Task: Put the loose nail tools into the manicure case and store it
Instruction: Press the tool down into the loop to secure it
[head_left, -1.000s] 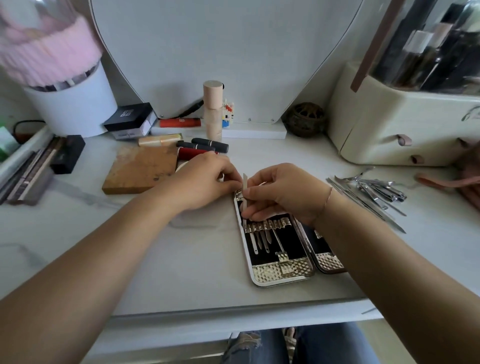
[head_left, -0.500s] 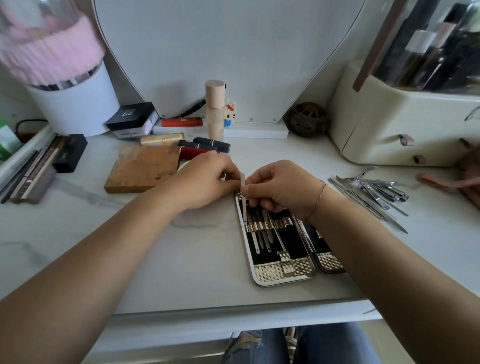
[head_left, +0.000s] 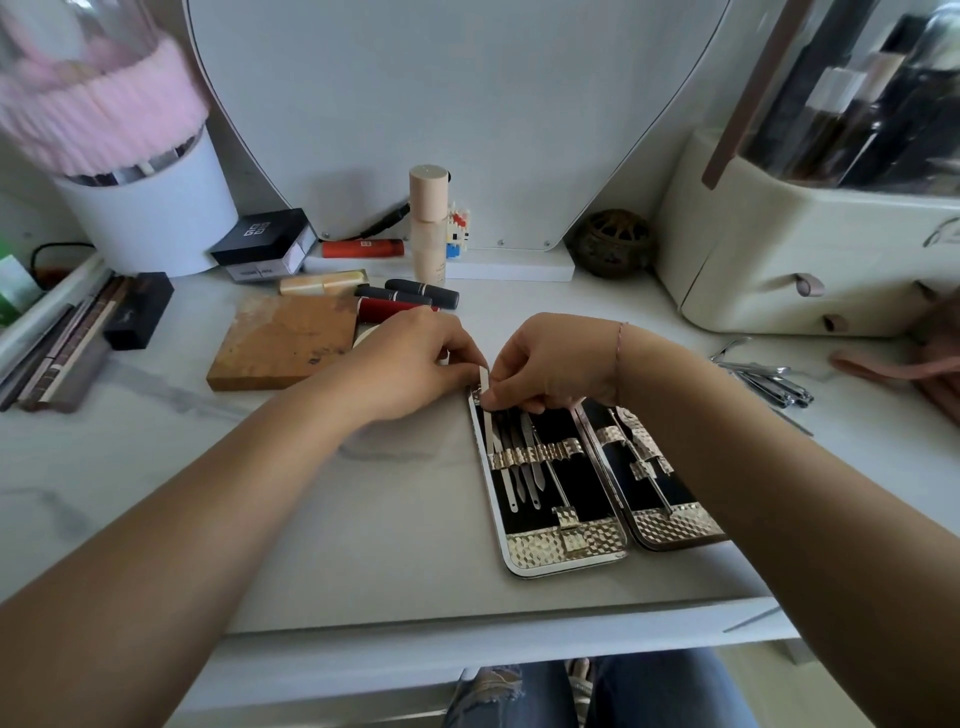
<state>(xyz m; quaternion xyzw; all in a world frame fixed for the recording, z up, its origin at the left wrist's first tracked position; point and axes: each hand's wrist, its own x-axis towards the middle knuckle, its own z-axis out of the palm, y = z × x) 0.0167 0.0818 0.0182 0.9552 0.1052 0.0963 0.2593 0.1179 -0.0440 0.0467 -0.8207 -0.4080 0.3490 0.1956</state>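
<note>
Case (head_left: 566, 548) had black lining and gold cube-patterned bands; left half rimmed white, right half brown. Left of case, a brown block (head_left: 283, 340). Behind case, black and red lipsticks (head_left: 422, 292), an orange tube (head_left: 362, 248). Right of case, silver tools (head_left: 774, 382).

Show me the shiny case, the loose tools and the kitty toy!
shiny case (head_left: 566, 550): head view, gold lower pocket of its left half.
loose tools (head_left: 779, 387): head view, middle of the pile.
kitty toy (head_left: 458, 223): head view, its white head.
</note>
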